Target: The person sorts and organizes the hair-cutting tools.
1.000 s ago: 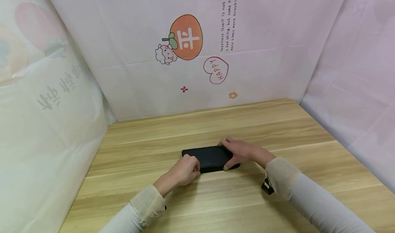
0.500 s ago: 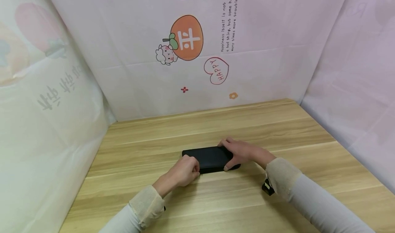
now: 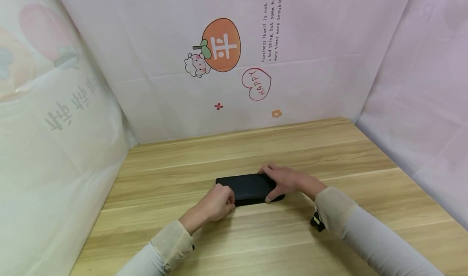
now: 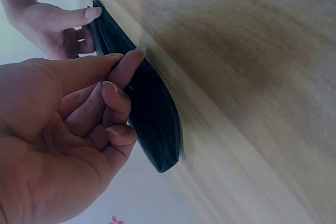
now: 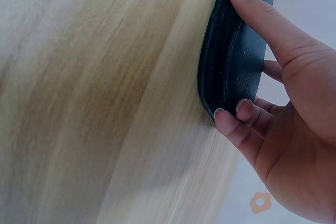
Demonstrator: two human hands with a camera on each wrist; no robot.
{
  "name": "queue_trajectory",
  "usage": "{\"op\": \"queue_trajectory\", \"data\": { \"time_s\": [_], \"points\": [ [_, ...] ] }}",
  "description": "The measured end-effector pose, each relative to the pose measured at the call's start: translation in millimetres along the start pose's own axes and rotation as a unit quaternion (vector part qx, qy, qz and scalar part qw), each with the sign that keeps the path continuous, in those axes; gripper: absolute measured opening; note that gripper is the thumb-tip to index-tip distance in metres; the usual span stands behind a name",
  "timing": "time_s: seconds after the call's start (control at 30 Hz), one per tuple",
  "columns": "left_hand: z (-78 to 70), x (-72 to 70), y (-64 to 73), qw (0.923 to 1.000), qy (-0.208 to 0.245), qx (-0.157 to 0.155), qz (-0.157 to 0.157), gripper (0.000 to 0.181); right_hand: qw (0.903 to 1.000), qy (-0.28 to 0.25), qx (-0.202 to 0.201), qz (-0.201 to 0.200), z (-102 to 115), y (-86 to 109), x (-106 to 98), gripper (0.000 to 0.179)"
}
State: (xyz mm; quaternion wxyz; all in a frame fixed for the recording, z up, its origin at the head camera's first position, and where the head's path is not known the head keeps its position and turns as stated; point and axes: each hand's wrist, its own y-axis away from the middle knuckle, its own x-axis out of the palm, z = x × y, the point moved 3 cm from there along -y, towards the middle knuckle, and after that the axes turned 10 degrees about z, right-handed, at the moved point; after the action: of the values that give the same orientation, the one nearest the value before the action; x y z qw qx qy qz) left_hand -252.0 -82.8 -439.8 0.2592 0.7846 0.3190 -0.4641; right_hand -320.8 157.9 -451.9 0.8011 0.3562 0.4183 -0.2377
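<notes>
A black leather-look zip pouch (image 3: 248,187) lies flat near the middle of the wooden table. My right hand (image 3: 287,179) grips its right end, thumb on the near side and fingers round the far side and corner. In the right wrist view the zipper (image 5: 227,35) runs along the pouch's near edge, under the thumb. At the near edge, left of centre, my left hand (image 3: 217,203) pinches at the zipper with thumb and index finger. The left wrist view shows its other fingers curled; what sits between the fingertips, likely the zipper pull, is hidden.
The wooden table (image 3: 175,162) meets a white printed cloth (image 3: 164,101) at the back. More cloth hangs along the left and right sides. A small black device (image 3: 317,222) sits under the right cuff.
My left hand has shifted slightly left along the pouch's near edge, still pinching. The right hand and the pouch have stayed in place.
</notes>
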Motion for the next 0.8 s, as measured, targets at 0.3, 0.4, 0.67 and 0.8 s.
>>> {"op": "queue_trajectory", "data": {
  "time_s": [0.3,0.4,0.67,0.8],
  "points": [
    [4.4,0.7,0.9,1.0000,0.001,-0.003,-0.001,0.013,1.0000,0.002,-0.001,0.002,0.9,0.9,-1.1,0.085],
    [5.2,1.4,1.4,1.0000,0.001,-0.004,-0.001,0.013,1.0000,-0.001,-0.001,0.004,1.4,1.1,-0.7,0.084],
    [6.2,1.6,2.0,1.0000,0.000,-0.003,-0.004,0.015,1.0000,0.002,-0.005,0.001,1.8,1.0,0.7,0.083],
    [6.9,1.9,2.3,1.0000,0.000,-0.006,0.000,0.014,1.0000,0.003,-0.003,0.004,1.3,1.6,0.9,0.083]
  ]
}}
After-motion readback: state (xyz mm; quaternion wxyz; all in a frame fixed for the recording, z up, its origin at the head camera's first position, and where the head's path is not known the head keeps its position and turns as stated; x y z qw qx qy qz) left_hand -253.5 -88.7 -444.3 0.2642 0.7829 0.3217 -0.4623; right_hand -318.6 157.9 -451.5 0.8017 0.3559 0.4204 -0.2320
